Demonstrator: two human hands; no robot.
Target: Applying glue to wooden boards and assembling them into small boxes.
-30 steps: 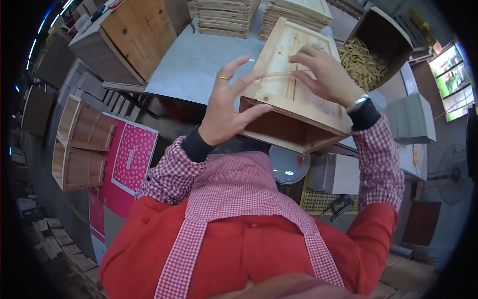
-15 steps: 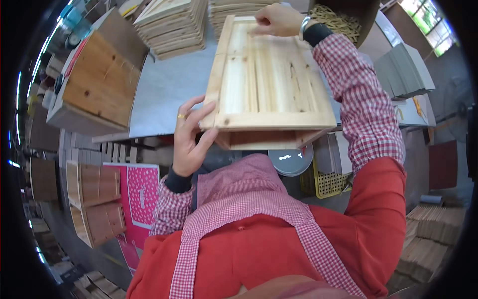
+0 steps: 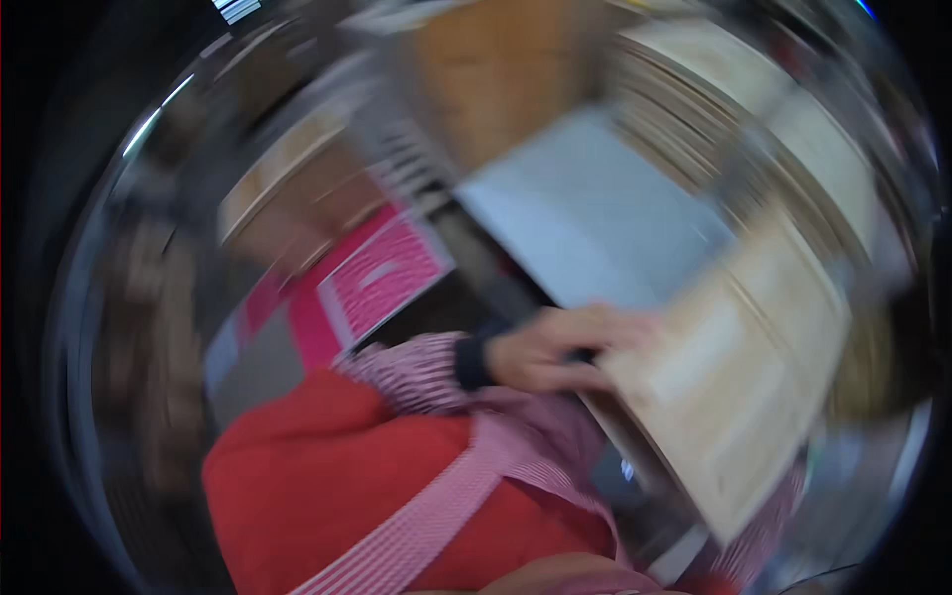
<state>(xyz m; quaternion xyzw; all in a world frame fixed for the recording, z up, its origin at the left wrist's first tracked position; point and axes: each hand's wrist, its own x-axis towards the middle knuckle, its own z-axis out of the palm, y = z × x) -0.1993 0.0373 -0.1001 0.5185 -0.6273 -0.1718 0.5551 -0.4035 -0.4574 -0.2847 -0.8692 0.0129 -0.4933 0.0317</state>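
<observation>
Blur streaks our scene: within half a second the view has swung leftward, leaving the wooden box [image 3: 734, 367] well to its right, slanting before our red top [image 3: 377, 476] beside the pale-blue bench [image 3: 595, 213]. Whether the bench bears it, we cannot tell. Of our hands, the left hand [image 3: 555, 347] is at the box's near-left corner, half curled, thumb apart from fingers; smearing hides whether it grips or merely touches. Our right hand, at the box's far end half a second ago, is out of sight, its state unknown, with only a checked sleeve [image 3: 783, 491] showing. In our judgement, the box is still being handled, not set aside. Its upper face looks pale and creamy, with faint lengthwise lines and one bright patch; below the near edge lies a shadowed side.
</observation>
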